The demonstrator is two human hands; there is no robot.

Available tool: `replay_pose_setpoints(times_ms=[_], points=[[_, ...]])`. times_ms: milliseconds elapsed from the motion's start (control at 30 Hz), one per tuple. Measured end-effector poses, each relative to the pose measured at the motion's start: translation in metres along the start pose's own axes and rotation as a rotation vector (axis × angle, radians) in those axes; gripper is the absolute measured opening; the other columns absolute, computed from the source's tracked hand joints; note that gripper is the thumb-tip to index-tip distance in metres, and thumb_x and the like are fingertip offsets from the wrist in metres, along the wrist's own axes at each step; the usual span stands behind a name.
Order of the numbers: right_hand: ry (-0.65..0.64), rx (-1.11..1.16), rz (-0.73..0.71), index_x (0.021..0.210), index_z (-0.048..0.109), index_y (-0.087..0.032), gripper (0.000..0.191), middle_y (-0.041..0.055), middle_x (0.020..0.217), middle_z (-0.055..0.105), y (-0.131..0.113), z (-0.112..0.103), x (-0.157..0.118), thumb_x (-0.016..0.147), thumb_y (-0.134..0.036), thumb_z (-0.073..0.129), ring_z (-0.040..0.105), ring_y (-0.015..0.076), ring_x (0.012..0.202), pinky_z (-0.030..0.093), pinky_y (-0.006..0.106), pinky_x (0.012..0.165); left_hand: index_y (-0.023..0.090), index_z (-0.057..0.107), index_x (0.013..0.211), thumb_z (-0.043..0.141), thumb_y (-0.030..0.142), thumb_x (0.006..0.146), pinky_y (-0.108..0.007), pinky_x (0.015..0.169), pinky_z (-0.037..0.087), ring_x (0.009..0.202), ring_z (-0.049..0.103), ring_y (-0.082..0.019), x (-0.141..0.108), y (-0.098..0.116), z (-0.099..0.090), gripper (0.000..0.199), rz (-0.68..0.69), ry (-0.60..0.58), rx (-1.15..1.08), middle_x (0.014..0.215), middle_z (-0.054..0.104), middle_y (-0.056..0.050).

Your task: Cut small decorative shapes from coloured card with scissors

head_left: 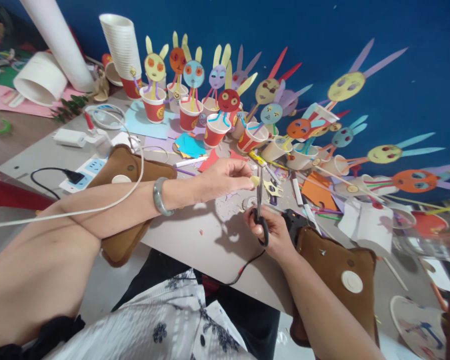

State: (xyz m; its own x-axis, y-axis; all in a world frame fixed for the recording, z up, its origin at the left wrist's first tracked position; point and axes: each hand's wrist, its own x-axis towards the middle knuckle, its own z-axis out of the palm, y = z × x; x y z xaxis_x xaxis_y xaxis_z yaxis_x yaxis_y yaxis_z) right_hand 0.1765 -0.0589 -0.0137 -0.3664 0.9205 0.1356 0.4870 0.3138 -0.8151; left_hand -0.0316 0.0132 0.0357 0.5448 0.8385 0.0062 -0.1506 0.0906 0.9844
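Note:
My left hand (225,179), with a jade-coloured bangle (160,196) on its wrist, pinches a small yellow paper piece (254,181) between thumb and finger. My right hand (272,230) is wrapped round the black handles of a pair of scissors (260,195). The blades point away from me, up along the right edge of the yellow piece; whether they touch it I cannot tell. Just beyond the blades lies a cut yellow paper scrap (273,189) with holes in it. Small paper bits are scattered on the table beneath my hands.
Paper cups with long-eared paper figures (154,67) line the back of the table (195,240). A tall cup stack (120,45) stands back left, near a power strip (86,172). Brown cushions (337,260) lie under both forearms. Markers and orange paper (318,191) lie to the right.

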Motion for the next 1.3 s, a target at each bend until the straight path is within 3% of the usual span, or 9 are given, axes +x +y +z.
replay_pose_setpoints(times_ms=[900,1300], points=[[0.007,0.062,-0.047,0.063,0.049,-0.021,0.060,0.0028,0.068,0.058,0.0026,0.0050,0.0012,0.085,-0.077,0.051,0.050,0.0180,0.065,0.037,0.034,0.067,0.012,0.059,0.073,0.068,0.012,0.079,-0.022,0.061,0.037,0.062,0.049,-0.005,-0.0019,-0.0017,0.0047,0.010,-0.055,0.046,-0.093,0.067,0.057,0.003],[0.024,0.105,-0.039,0.064,0.050,-0.021,0.061,0.0023,0.067,0.055,0.0029,0.0073,0.0014,0.082,-0.079,0.054,0.048,0.0173,0.064,0.036,0.034,0.065,0.011,0.062,0.076,0.065,0.011,0.080,-0.023,0.070,0.042,0.069,0.054,-0.006,-0.0051,-0.0012,0.0046,0.005,-0.086,-0.046,-0.014,0.073,0.061,0.001]])
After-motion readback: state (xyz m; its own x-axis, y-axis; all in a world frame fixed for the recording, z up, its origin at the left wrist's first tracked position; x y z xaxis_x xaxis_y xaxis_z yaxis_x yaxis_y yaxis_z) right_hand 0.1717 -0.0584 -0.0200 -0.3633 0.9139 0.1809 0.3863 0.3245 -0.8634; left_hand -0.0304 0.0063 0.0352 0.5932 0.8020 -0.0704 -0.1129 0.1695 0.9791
